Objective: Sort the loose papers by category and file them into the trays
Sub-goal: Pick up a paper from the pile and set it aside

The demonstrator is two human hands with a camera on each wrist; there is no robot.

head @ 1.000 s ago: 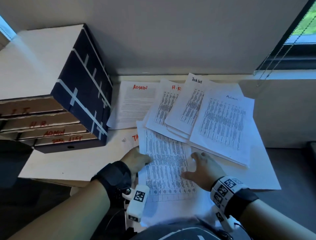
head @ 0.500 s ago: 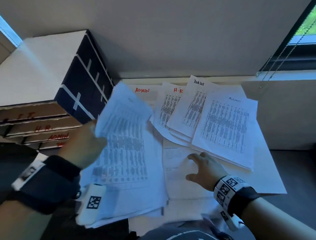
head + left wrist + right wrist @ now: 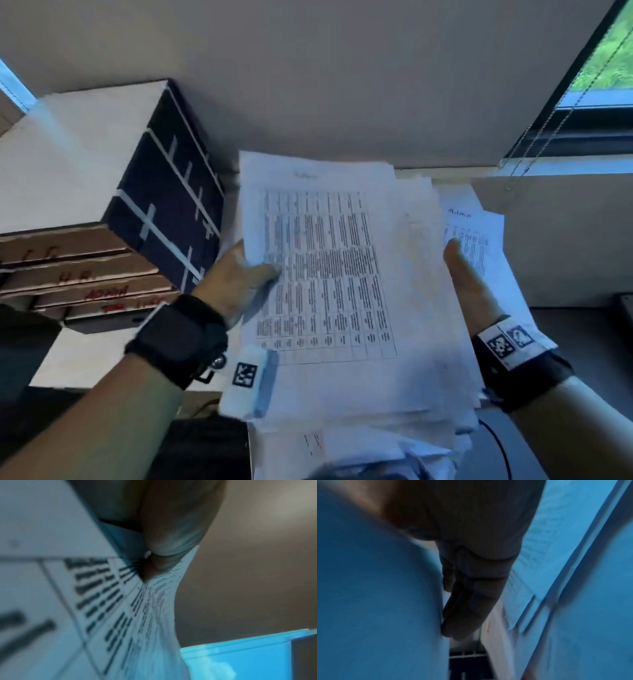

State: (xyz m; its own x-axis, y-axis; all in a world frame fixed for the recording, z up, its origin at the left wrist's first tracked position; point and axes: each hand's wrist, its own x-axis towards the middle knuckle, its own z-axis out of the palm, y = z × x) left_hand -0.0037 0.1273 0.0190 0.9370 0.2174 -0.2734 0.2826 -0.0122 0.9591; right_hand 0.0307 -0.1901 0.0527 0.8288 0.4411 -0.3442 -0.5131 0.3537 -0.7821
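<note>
While the trays (image 3: 78, 274) sit stacked at the far left with red labels on their fronts, the left hand (image 3: 239, 274) grips the left edge of the paper stack (image 3: 325, 274), thumb on top and fingers likely underneath. The stack is lifted up, tilted toward the wall. On its right side, the right hand (image 3: 469, 284) presses flat against the edge, fingers straight. More sheets (image 3: 479, 233) lie behind. To do this well, tap the pile even, hold it firm, then read each top word before choosing a tray.
</note>
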